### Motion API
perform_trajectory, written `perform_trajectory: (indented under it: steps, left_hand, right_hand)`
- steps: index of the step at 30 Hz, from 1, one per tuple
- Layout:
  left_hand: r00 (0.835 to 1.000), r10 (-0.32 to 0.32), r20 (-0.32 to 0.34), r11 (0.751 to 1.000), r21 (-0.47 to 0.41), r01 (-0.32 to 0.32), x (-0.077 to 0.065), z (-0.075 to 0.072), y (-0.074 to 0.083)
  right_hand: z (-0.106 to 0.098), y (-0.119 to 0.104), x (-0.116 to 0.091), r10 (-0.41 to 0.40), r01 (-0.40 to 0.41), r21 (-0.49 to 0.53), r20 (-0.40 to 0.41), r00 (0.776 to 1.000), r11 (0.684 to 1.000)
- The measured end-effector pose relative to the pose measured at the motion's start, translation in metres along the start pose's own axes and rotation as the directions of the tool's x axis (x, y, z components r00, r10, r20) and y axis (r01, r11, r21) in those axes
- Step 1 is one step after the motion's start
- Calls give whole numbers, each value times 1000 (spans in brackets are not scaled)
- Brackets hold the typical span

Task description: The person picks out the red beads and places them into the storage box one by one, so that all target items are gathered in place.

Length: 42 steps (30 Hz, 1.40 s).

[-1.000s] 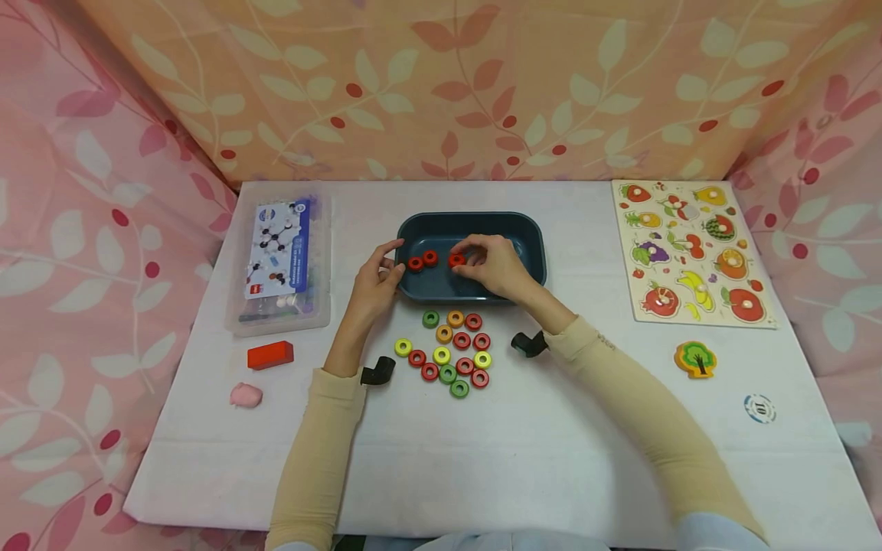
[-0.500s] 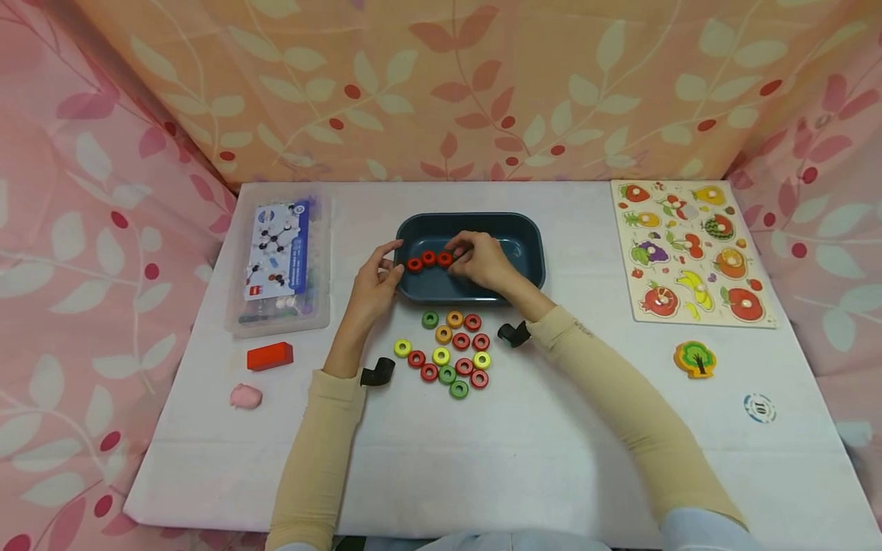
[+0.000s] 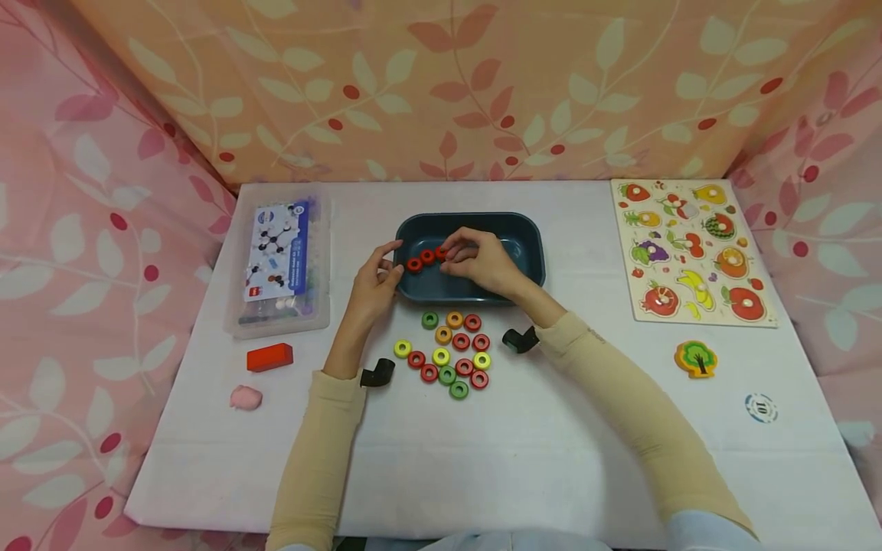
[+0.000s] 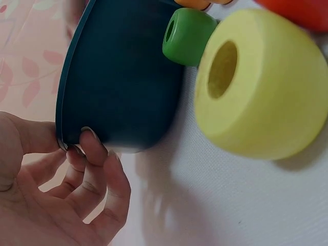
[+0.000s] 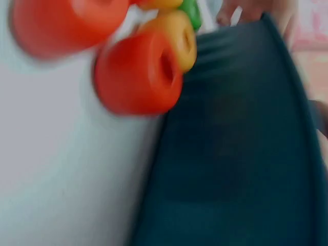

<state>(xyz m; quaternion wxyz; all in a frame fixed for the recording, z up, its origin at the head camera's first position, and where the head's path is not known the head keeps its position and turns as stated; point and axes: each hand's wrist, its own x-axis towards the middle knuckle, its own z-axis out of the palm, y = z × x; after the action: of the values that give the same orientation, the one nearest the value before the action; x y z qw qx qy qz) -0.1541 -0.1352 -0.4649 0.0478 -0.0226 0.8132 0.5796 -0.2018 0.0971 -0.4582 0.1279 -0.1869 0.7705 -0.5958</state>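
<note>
A dark blue tray (image 3: 524, 245) stands at the back middle of the table, and a row of red ring beads (image 3: 413, 265) lies inside it. My left hand (image 3: 374, 287) pinches the tray's left rim between thumb and fingers; the left wrist view shows the tray wall (image 4: 118, 77) by the fingertips. My right hand (image 3: 485, 264) reaches into the tray, its thumb and index finger around the rightmost red ring bead (image 3: 441, 252), partly covered by the fingers. In the right wrist view, the tray's side (image 5: 230, 143) hides these fingers.
Several loose ring beads (image 3: 461, 341) in red, green, yellow and orange lie before the tray. Left stand a clear plastic case (image 3: 317, 252), a red block (image 3: 270, 357) and a pink lump (image 3: 246, 397). Right are a fruit puzzle board (image 3: 627, 260), tree piece (image 3: 696, 360) and round chip (image 3: 761, 408).
My right hand has moved left inside the tray, bringing the third red ring bead up to the other two. My left hand has stayed at the tray's rim.
</note>
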Motion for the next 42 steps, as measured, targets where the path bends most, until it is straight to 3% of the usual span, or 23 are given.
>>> perform_trajectory:
  steps: [4,8,13,17,21,25,31,33,36,38,42]
  left_hand:
    - [1000,9,-4,1000,17,-9,0,0,-1]
    - [1000,24,-1,1000,14,-24,0,0,0]
    - [999,37,-12,999,16,-36,-1,1,1]
    - [999,38,-16,999,20,-38,-1,1,1]
    - [999,37,-11,999,14,-37,-1,1,2]
    - [1000,28,-8,999,20,-28,-1,1,2]
    - [1000,11,6,1000,3,-11,-2,0,2]
    - [1000,2,16,1000,4,-2,-4,-1,10]
    - [1000,3,30,1000,6,-3,-12,-3,28]
    - [999,5,35,1000,14,-5,-16,-5,35]
    - [999,20,29,1000,0,-20,-8,-4,18]
  right_hand:
    - [6,-12,-11,-96,99,-25,99,990,995]
    - [18,-27,-26,-152,163,-34,216,965,986]
    - [40,-30,-45,-158,193,-60,369,916,979]
    - [55,-17,-56,-111,216,-194,442,890,957]
    - [64,-6,-62,-65,239,-325,466,882,915]
    - [69,-3,-64,-68,290,-422,468,881,859]
    - [78,-3,-64,-112,350,-473,461,881,809]
    - [80,-3,-64,-120,358,-483,455,882,799]
    - [80,-3,-64,-125,352,-466,449,884,812]
    - [77,-3,-63,-132,334,-417,443,887,845]
    - [68,-6,-61,-177,306,-282,404,898,909]
